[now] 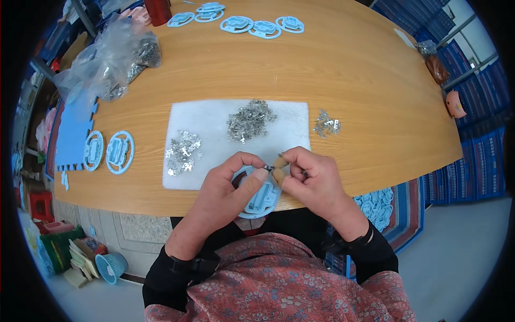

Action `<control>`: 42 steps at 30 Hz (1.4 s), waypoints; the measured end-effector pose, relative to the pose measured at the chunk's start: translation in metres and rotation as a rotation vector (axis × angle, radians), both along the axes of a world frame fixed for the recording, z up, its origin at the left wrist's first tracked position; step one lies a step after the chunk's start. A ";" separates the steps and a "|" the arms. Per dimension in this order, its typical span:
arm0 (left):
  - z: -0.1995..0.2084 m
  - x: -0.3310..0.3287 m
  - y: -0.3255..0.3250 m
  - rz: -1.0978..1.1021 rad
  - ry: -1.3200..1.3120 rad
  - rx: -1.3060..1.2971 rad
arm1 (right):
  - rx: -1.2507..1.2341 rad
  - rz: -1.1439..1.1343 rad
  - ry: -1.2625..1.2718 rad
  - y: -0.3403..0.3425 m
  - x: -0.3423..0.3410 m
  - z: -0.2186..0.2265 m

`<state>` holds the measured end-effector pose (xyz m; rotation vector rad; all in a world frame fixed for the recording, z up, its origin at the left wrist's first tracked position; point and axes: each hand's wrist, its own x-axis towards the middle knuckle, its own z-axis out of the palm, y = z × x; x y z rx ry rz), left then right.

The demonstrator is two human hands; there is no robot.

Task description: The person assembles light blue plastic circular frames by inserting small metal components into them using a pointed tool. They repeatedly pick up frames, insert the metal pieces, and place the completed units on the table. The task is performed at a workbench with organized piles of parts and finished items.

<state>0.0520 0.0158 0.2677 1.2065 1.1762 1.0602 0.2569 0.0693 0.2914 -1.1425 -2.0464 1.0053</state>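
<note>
My left hand (236,180) is closed in a pinch, thumb against forefinger, on a small metal piece (269,168). Opposite it, the tan-covered thumb and forefinger of my right hand (311,177) close on the same piece. A dark bit shows between the curled fingers of my right hand; its kind cannot be made out. Just under both hands is a light-blue plastic toy steering wheel (261,199), partly hidden by my left hand, at the table's near edge. Beyond the hands, a heap of small metal clips (250,121) lies on a white foam mat (214,115).
A smaller clip pile (183,152) lies on the mat's left; another pile (326,124) sits right of it on the wooden table (370,86). Two blue wheels (119,152) lie left, several more (236,24) at the far edge. A plastic bag (115,59) of metal parts stands far left.
</note>
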 end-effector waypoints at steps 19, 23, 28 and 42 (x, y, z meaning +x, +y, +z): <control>-0.012 -0.013 0.001 0.102 0.021 0.002 | -0.264 0.049 0.129 0.006 -0.014 -0.007; -0.015 -0.018 0.005 0.084 0.050 -0.044 | -0.122 0.089 0.049 0.003 -0.014 -0.014; -0.020 -0.018 0.009 0.083 0.117 -0.082 | 0.020 0.118 -0.027 0.010 -0.018 -0.027; -0.015 -0.013 0.011 0.068 0.229 -0.174 | 0.070 0.138 -0.250 0.008 -0.022 -0.015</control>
